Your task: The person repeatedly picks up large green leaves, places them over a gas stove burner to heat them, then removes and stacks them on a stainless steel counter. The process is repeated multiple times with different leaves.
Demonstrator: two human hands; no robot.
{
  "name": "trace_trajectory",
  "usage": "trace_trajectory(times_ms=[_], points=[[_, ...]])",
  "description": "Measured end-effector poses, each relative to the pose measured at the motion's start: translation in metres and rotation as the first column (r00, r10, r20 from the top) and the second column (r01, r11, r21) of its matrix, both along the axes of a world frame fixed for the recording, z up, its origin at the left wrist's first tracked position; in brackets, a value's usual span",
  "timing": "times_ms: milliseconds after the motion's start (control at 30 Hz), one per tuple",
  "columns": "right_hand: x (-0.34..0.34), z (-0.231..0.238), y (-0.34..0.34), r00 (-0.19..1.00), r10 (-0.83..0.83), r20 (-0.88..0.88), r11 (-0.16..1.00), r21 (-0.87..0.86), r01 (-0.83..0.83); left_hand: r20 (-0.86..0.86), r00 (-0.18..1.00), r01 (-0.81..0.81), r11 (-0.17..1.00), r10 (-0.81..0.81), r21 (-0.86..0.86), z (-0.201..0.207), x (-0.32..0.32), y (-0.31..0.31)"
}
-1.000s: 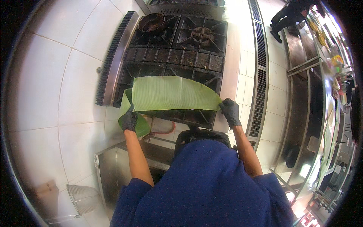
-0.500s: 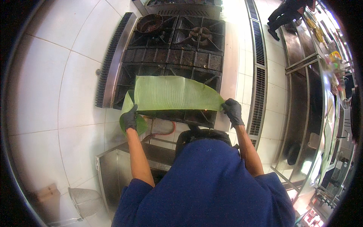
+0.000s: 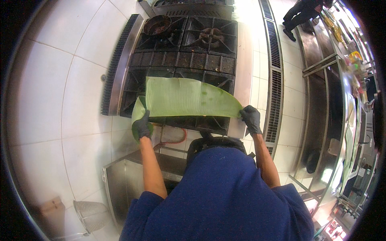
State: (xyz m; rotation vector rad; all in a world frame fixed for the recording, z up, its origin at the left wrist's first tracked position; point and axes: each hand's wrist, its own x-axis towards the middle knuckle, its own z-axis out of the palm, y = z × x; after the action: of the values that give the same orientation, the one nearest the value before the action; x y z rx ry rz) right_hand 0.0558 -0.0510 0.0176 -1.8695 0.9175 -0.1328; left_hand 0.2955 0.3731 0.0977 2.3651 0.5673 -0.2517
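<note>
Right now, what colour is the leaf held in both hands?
The leaf is light green; it shows best in the head view.

leaf (image 3: pixel 193 97) over stove (image 3: pixel 181 60) | pan (image 3: pixel 157 26) on stove, far left | floor grate (image 3: pixel 276 96) right

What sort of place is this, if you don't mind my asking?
Probably a commercial kitchen, judging by the multi-burner stove, the dark pan on it and the long floor grating.

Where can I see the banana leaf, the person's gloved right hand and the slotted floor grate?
Banana leaf (image 3: pixel 193 97): head view, middle of its broad flat part.
Right hand (image 3: pixel 251 119): head view, back of the black glove.
Slotted floor grate (image 3: pixel 276 96): head view, slats of its nearer section.
</note>
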Motion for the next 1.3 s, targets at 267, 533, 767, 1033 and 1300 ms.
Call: trace_trajectory(times_ms=[267, 533, 767, 1033, 1300], points=[[-0.016, 0.008, -0.008, 0.987, -0.152, 0.05, 0.979, 0.148, 0.143, 0.069, 0.996, 0.047, 0.998, -0.051, 0.052, 0.023, -0.02, -0.036], [-0.028, 0.011, -0.029, 0.965, -0.24, 0.109, 0.957, 0.196, 0.215, 0.023, 0.983, -0.053, 0.402, 0.184, -0.914, -0.047, -0.032, 0.031], [-0.03, 0.003, -0.039, 0.963, -0.25, 0.102, 0.956, 0.184, 0.228, -0.235, 0.925, -0.22, -0.081, 0.298, -0.972, -0.048, -0.03, 0.078], [-0.03, -0.002, -0.047, 0.942, -0.294, 0.159, 0.946, 0.191, 0.263, -0.031, 0.974, -0.091, 0.265, 0.223, -0.96, -0.026, 0.005, 0.062], [-0.011, -0.007, -0.041, 1.0, 0.03, -0.005, 0.996, -0.087, -0.03, 0.307, 0.836, 0.465, 0.884, -0.454, 0.041, 0.0, 0.008, 0.05]])
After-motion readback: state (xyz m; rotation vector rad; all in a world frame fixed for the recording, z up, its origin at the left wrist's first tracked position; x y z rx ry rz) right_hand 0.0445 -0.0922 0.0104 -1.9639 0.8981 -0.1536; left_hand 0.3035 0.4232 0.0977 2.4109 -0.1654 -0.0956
